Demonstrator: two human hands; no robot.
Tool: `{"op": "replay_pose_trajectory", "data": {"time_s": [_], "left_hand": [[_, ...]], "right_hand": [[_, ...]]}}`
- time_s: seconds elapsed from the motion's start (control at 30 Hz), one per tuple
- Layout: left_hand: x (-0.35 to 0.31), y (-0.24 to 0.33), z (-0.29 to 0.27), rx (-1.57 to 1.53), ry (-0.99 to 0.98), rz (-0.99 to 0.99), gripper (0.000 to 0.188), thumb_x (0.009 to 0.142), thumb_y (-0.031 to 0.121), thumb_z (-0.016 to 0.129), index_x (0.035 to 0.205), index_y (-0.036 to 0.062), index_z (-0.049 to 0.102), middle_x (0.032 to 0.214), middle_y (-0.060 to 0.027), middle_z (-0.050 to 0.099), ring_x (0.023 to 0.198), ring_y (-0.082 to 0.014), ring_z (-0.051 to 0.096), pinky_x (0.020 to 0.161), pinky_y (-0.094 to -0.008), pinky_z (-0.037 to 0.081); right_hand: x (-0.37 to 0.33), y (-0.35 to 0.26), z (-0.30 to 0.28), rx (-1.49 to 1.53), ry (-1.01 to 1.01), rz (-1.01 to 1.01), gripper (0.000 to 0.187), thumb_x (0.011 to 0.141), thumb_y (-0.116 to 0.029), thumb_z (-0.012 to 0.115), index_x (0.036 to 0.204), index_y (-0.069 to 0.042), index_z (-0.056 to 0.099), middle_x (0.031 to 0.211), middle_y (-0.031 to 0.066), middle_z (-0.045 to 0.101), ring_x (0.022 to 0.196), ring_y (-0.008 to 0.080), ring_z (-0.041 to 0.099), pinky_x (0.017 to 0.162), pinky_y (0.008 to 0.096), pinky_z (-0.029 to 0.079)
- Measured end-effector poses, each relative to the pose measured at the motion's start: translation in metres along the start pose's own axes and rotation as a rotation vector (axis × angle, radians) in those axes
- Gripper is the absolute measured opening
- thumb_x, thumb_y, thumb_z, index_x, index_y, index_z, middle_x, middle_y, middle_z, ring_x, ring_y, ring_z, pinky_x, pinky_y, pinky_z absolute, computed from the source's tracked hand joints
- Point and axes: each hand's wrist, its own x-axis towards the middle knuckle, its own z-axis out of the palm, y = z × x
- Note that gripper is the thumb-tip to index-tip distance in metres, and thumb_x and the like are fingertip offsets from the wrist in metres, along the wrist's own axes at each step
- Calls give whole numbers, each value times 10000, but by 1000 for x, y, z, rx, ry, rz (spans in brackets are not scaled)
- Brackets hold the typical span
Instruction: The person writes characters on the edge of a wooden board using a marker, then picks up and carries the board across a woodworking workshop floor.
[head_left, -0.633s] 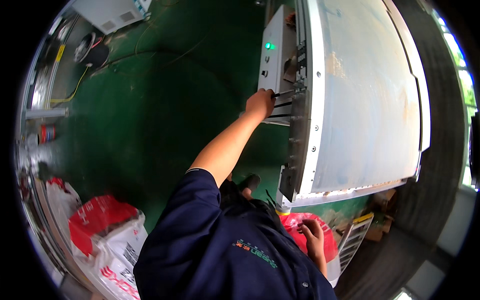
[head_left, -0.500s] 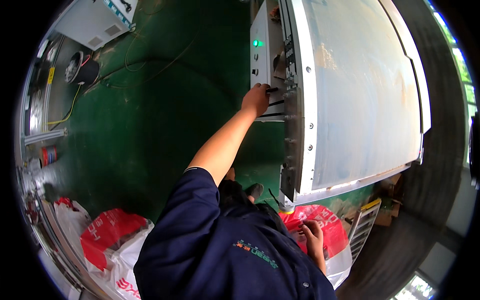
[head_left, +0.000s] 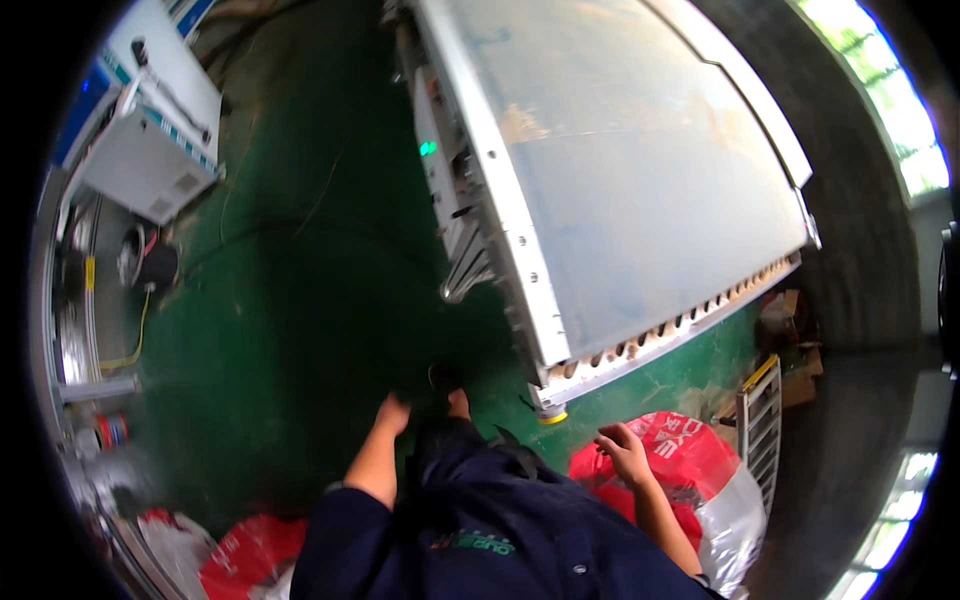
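Overall, as I view it remotely, the left hand (head_left: pixel 394 412) hangs above the green floor (head_left: pixel 300 330), well apart from the machine (head_left: pixel 505 205); blur keeps me from telling whether its fingers are spread or pressed together. My right hand (head_left: pixel 624 450), fingers parted and loosely bent, appears in front of a red-and-white plastic bag (head_left: pixel 692 448); I cannot tell whether they touch. The machine's grey tabletop (head_left: pixel 630 210) lies ahead, above a slotted near edge; a yellow-banded foot (head_left: pixel 550 412) stands beneath its near left corner. Below its left edge, a white panel (head_left: pixel 435 182) bears a lit green lamp (head_left: pixel 428 148).
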Motion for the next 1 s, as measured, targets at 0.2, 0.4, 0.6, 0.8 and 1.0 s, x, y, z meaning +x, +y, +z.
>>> {"op": "replay_pose_trajectory", "data": {"time_s": [0.2,0.4,0.6,0.8,1.0], "left_hand": [[-94,-172,72,-76,7,-173,256,787,206,622,640,-3,632,668,-197,633,636,-336,614,628,-473,464],[-152,-96,74,-190,-99,-230,158,884,187,610,875,33,638,703,-41,623,557,-158,574,493,-295,444],[-137,15,87,3,-172,28,178,886,190,610,961,31,642,782,-59,646,656,-149,606,594,-293,495],[-143,188,158,127,-412,271,218,911,207,599,1039,38,646,923,-63,652,791,-148,607,715,-290,502],[-153,335,266,264,-675,425,250,929,229,587,1077,31,625,941,-50,638,791,-133,589,740,-279,498]], "right_hand": [[-10,43,-22,35,-2,-177,245,893,-92,635,1092,42,583,948,96,665,853,153,628,772,290,512],[-49,155,-11,183,13,-166,228,863,-93,645,1063,12,615,929,65,658,805,138,616,746,295,514],[-98,236,-36,430,186,-105,218,853,-70,635,1053,11,609,904,67,657,777,141,622,701,280,509],[-122,268,-90,738,472,-48,194,876,-62,592,1060,-1,595,868,77,671,719,122,620,640,238,484],[-118,264,-150,875,620,-46,185,878,-70,598,1050,-4,595,864,82,672,717,126,619,644,237,478]]}}
